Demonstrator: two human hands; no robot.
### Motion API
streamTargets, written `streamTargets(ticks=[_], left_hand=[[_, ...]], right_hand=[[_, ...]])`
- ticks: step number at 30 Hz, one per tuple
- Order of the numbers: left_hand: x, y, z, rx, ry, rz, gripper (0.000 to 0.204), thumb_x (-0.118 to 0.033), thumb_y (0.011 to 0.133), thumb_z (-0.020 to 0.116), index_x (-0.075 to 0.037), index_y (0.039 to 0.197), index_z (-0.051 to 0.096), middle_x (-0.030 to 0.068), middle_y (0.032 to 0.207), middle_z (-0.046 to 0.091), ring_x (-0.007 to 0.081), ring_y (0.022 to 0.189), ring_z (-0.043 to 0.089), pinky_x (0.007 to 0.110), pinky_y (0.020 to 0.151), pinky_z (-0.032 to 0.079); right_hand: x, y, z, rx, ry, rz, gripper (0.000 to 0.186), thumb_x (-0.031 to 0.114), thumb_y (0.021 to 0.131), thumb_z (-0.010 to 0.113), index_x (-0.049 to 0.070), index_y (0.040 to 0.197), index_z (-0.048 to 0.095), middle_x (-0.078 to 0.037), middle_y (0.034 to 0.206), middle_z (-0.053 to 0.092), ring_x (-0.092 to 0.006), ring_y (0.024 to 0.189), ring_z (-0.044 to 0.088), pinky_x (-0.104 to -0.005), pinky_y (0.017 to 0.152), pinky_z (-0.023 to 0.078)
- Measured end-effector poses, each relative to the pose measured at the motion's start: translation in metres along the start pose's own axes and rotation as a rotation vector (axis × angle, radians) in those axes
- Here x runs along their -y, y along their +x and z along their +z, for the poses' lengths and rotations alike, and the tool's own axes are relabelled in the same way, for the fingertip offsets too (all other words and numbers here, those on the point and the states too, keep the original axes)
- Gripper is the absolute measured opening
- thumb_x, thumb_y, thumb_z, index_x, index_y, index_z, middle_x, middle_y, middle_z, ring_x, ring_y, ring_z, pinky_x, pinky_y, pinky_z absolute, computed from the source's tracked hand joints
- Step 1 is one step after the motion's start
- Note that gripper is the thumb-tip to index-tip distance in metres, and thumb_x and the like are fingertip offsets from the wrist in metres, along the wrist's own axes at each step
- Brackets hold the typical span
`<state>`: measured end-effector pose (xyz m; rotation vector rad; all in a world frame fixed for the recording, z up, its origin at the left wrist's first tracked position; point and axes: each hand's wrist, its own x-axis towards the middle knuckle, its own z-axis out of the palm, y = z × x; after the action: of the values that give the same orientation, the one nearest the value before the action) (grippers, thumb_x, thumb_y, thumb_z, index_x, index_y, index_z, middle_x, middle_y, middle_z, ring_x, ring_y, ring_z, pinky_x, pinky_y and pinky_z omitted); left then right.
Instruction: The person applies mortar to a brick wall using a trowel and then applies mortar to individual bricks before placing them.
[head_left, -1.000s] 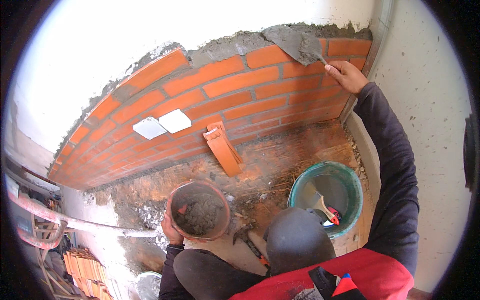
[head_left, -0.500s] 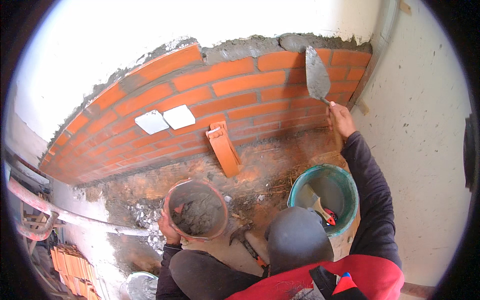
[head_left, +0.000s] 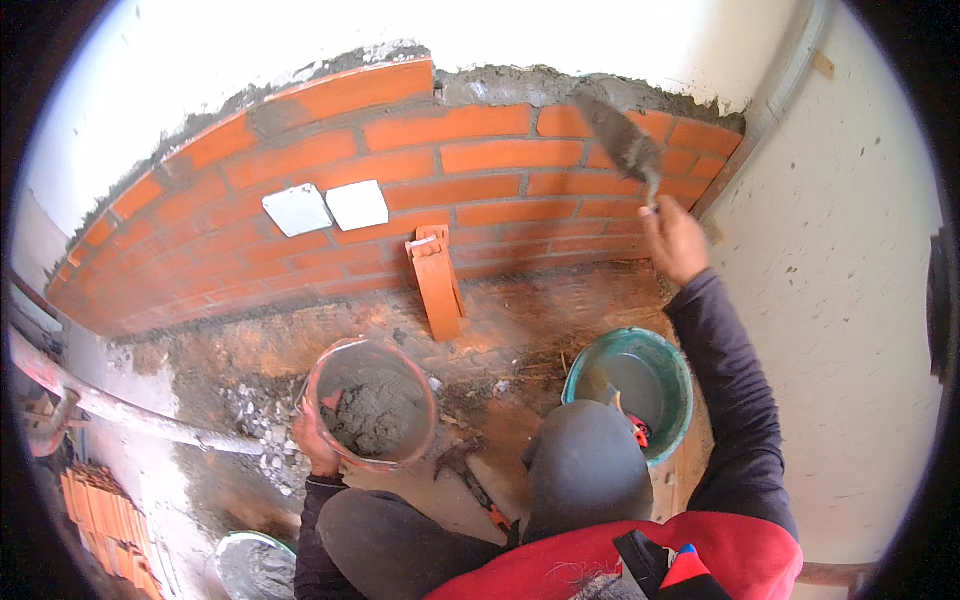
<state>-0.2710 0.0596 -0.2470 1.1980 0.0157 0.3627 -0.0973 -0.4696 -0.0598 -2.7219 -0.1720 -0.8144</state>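
Note:
My right hand [head_left: 678, 240] grips a trowel by its handle; the blurred grey blade [head_left: 618, 135] tilts up-left, its tip at the band of wet mortar [head_left: 510, 85] along the top of the orange brick wall [head_left: 480, 155]. Whether the tip touches it I cannot tell. My left hand [head_left: 316, 445] holds the side of a reddish bucket [head_left: 428, 415] of grey mortar [head_left: 370, 405]. A short stack of orange brick pieces [head_left: 434, 285] leans on the wall. Two white square plates [head_left: 355, 205] sit on the brickwork.
A green bucket [head_left: 680, 390] with liquid and a brush is at my right knee. A hammer [head_left: 480, 485] lies between my legs. A long pipe [head_left: 180, 425], stacked bricks [head_left: 105, 520] and another bucket [head_left: 255, 570] are at left. A plain side wall [head_left: 830, 300] bounds the right.
My right hand first lowered the trowel from the top mortar band; now the blade has swung back up and left to it. The view shifted slightly; my left hand stays on the bucket.

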Motion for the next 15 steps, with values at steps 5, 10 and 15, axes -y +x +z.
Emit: streamTargets(ticks=[5,10,15], left_hand=[[0.0,0.002,0.007,-0.061,0.172,0.082,0.055,-0.033,0.102,0.037,0.011,0.132,0.051,0.0149,0.129,0.057,0.0248,0.12,0.052,0.036,0.106,0.034],[0.018,0.003,-0.02,-0.057,0.197,0.045,0.053,-0.032,0.103,0.037,0.011,0.129,0.053,0.0143,0.127,0.058,0.0232,0.116,0.053,0.036,0.103,0.036],[0.016,0.002,-0.015,-0.095,0.171,0.056,0.053,-0.031,0.1,0.044,0.011,0.131,0.052,0.0171,0.13,0.057,0.0248,0.121,0.053,0.045,0.104,0.039]], right_hand=[[-0.018,0.032,-0.064,0.066,-0.345,0.104,0.026,0.022,0.094,0.057,0.0,0.105,0.051,-0.025,0.088,0.064,-0.0435,0.086,0.063,-0.0506,0.07,0.048],[-0.005,0.053,-0.061,0.059,-0.557,0.066,0.023,0.022,0.094,0.056,0.001,0.102,0.05,-0.022,0.089,0.066,-0.0412,0.087,0.064,-0.0508,0.073,0.05],[0.032,0.05,-0.05,0.091,-0.558,0.056,0.022,0.022,0.093,0.056,0.002,0.101,0.05,-0.021,0.091,0.066,-0.04,0.087,0.065,-0.0501,0.073,0.051]])
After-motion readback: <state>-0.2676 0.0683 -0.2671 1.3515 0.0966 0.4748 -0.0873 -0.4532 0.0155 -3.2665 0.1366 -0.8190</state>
